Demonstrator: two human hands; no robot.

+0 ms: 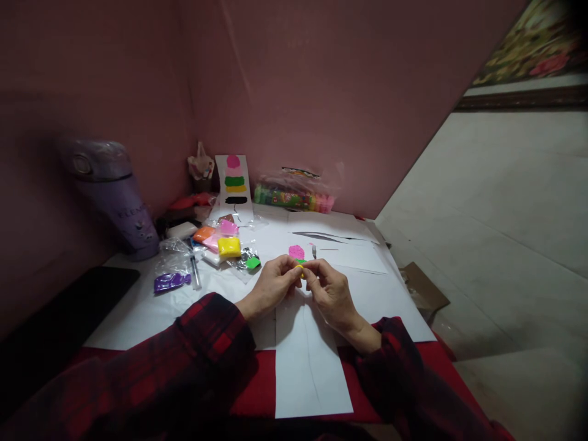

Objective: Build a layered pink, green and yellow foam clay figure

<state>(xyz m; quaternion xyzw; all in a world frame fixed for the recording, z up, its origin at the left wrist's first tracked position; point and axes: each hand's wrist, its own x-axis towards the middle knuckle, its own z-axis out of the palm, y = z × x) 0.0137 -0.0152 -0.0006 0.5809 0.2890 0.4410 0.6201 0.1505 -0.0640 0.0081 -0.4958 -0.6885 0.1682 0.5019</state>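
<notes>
My left hand [275,282] and my right hand [329,289] meet above the white paper, fingertips pinched together on a small piece of yellow clay [299,271]. Just beyond them a textured pink clay piece [296,252] lies on the paper. A bit of green clay [301,261] shows below it, partly hidden by my fingers. To the right of the pink piece are a small fork [314,252] and a thin stick like a toothpick [329,250]. A long paper strip [312,367] runs under my hands toward the near table edge.
At left, clay packets [229,247] lie heaped in clear plastic, with a purple packet [171,282] nearer me. A purple bottle [120,202] stands behind them. A card with painted colour bands [236,190] leans on the wall beside a bagged colourful pack [294,199].
</notes>
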